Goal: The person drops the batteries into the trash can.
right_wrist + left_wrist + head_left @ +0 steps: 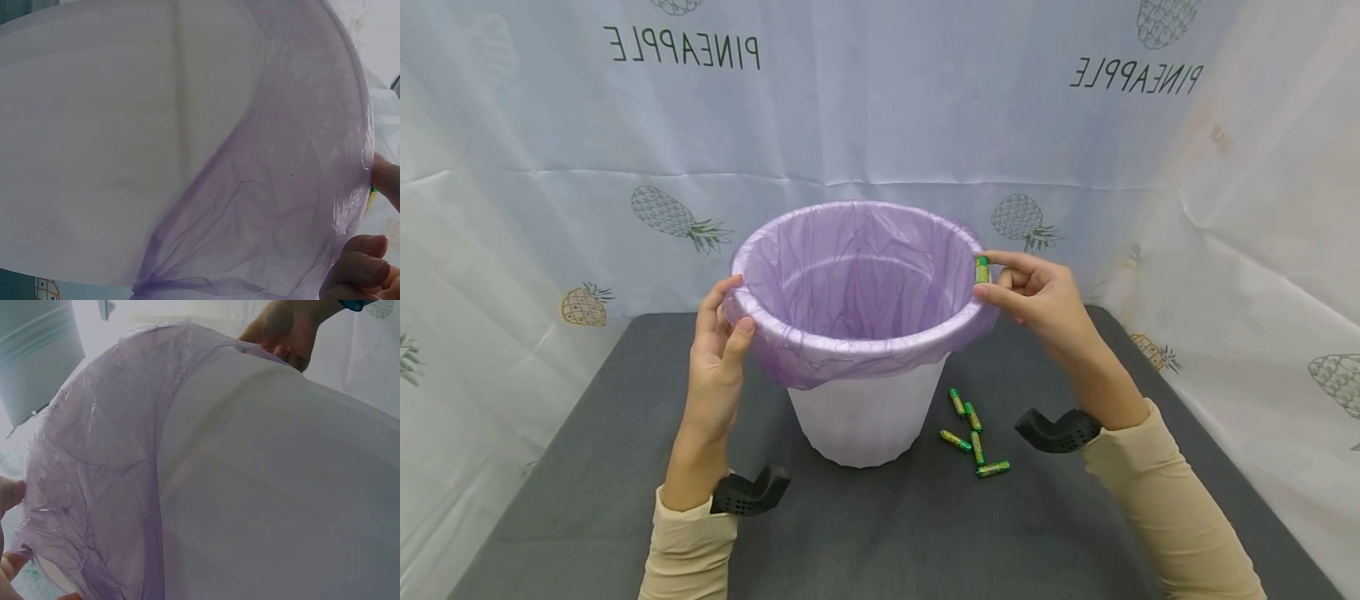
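A white plastic bin [865, 417] lined with a purple bag [850, 350] stands on the dark grey table [587, 467]. My left hand [718, 342] grips the bin's rim on its left side, thumb over the bag's folded edge. At the right side of the rim my right hand [1030, 292] pinches a green battery [981, 269] upright between thumb and forefinger. Several more green batteries [973, 433] lie on the table beside the bin's right foot. The wrist views show mostly the bin wall [281, 487] and the purple bag [294, 187] close up.
A white cloth backdrop [880, 125] printed with pineapples closes off the back and both sides of the table. Black wrist-camera mounts [752, 492] sit on both forearms.
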Demonstrator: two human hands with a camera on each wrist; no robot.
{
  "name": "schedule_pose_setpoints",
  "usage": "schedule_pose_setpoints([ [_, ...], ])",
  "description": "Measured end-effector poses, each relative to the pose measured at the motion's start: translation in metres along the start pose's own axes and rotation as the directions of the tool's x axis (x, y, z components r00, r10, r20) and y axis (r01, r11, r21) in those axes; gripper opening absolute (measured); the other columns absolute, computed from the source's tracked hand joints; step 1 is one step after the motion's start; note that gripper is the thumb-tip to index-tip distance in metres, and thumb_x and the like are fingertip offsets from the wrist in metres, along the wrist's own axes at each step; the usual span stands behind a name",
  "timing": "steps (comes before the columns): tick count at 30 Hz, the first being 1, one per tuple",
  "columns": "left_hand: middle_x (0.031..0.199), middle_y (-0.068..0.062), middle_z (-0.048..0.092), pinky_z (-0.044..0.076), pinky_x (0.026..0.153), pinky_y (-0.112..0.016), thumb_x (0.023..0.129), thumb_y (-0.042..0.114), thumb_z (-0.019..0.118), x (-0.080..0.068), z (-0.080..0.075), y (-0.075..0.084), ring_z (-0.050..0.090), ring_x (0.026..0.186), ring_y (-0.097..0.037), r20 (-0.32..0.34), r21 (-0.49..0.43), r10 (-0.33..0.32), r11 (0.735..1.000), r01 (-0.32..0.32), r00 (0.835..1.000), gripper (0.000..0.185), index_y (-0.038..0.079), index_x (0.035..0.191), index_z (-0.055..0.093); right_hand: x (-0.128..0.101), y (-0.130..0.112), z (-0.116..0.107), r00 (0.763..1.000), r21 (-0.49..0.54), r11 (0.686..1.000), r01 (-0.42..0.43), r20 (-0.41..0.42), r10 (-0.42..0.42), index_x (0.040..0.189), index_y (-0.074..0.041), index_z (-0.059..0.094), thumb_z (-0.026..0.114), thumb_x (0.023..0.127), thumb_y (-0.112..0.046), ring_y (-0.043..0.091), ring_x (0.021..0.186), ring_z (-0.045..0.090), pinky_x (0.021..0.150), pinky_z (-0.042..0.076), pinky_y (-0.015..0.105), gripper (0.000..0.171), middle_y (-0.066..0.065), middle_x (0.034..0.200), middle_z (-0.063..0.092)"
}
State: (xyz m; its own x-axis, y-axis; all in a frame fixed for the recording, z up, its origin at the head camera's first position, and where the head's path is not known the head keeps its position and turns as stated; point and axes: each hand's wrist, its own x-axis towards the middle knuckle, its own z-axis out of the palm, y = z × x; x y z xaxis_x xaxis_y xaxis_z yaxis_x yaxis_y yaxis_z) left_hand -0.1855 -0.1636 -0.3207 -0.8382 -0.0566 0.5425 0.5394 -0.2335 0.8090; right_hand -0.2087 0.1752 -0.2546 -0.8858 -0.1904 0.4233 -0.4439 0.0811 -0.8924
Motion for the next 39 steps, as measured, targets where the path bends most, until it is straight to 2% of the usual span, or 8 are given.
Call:
schedule_pose_setpoints([
  [5,0.116,0.004,0.052,0.037,0.095,-0.022,0.098,0.009,0.045,-0.001,0.001,0.001,0.049,0.104,-0.008,0.0,-0.005,0.006,1.0,-0.006,1.0,0.042,0.022,0.138,0.042,0.001,0.003,0.006,0.998,0.02,0.998,-0.059,-0.025,0.06,0.118,-0.011,0.063,0.065,0.086,0.001,0.003,0.05,0.035,0.049,0.027,0.023,0.034,-0.011,0.055,0.045],
  [10,0.117,0.003,0.052,0.037,0.096,-0.022,0.098,0.008,0.045,0.0,0.001,0.002,0.049,0.105,-0.008,-0.006,-0.007,0.008,1.0,-0.008,1.0,0.042,0.021,0.138,0.042,0.001,0.005,0.007,0.996,0.029,0.996,-0.088,-0.007,0.089,0.127,-0.003,0.058,0.063,0.089,-0.004,0.005,0.051,0.035,0.05,0.028,0.023,0.038,-0.011,0.055,0.044],
  [14,0.116,0.003,0.052,0.037,0.096,-0.022,0.098,0.008,0.046,0.0,0.001,0.002,0.049,0.104,-0.008,-0.018,-0.007,0.004,1.0,-0.004,1.0,0.042,0.021,0.137,0.043,0.0,0.008,0.007,0.997,0.034,0.996,-0.081,-0.003,0.082,0.126,-0.007,0.059,0.063,0.09,-0.005,0.006,0.051,0.035,0.05,0.028,0.023,0.036,-0.01,0.055,0.045],
  [18,0.115,0.003,0.052,0.037,0.095,-0.022,0.098,0.008,0.046,0.0,0.0,0.002,0.05,0.104,-0.008,-0.014,-0.018,0.007,1.0,-0.007,1.0,0.042,0.021,0.137,0.043,-0.003,0.014,0.004,0.998,0.059,0.997,-0.05,-0.043,0.053,0.121,-0.012,0.062,0.063,0.09,-0.004,0.006,0.051,0.034,0.048,0.027,0.024,0.032,-0.009,0.056,0.045],
  [22,0.112,0.002,0.053,0.039,0.093,-0.021,0.098,0.008,0.046,0.001,-0.001,0.002,0.051,0.102,-0.008,-0.006,-0.037,0.022,0.999,-0.022,1.0,0.041,0.021,0.137,0.043,-0.009,0.025,-0.001,0.996,0.071,0.997,-0.022,-0.083,0.028,0.118,-0.015,0.063,0.062,0.091,-0.003,0.006,0.05,0.035,0.049,0.025,0.026,0.03,-0.009,0.056,0.046],
  [25,0.111,0.002,0.053,0.04,0.093,-0.021,0.098,0.008,0.046,0.001,-0.002,0.001,0.051,0.101,-0.008,-0.002,-0.043,0.034,0.999,-0.034,0.999,0.041,0.02,0.137,0.043,-0.014,0.036,-0.006,0.996,0.06,0.998,-0.015,-0.083,0.02,0.115,-0.017,0.065,0.062,0.09,-0.002,0.007,0.05,0.034,0.05,0.024,0.028,0.03,-0.01,0.056,0.047],
  [33,0.109,0.004,0.052,0.039,0.091,-0.021,0.098,0.008,0.046,0.001,0.0,-0.002,0.05,0.1,-0.008,0.005,-0.026,0.019,0.999,-0.019,1.0,0.041,0.022,0.137,0.043,-0.035,0.073,-0.027,0.999,-0.049,0.998,0.026,-0.017,-0.027,0.116,-0.019,0.066,0.061,0.088,0.006,0.012,0.046,0.027,0.045,0.02,0.032,0.038,-0.011,0.06,0.049],
  [39,0.109,0.004,0.053,0.039,0.092,-0.021,0.098,0.009,0.046,0.003,0.002,-0.004,0.05,0.101,-0.008,0.0,-0.035,0.024,0.999,-0.024,1.0,0.041,0.021,0.137,0.043,-0.049,0.096,-0.036,0.996,-0.102,0.995,0.003,0.094,0.007,0.12,-0.019,0.063,0.061,0.088,0.006,0.01,0.048,0.032,0.043,0.025,0.03,0.041,-0.012,0.068,0.056],
])
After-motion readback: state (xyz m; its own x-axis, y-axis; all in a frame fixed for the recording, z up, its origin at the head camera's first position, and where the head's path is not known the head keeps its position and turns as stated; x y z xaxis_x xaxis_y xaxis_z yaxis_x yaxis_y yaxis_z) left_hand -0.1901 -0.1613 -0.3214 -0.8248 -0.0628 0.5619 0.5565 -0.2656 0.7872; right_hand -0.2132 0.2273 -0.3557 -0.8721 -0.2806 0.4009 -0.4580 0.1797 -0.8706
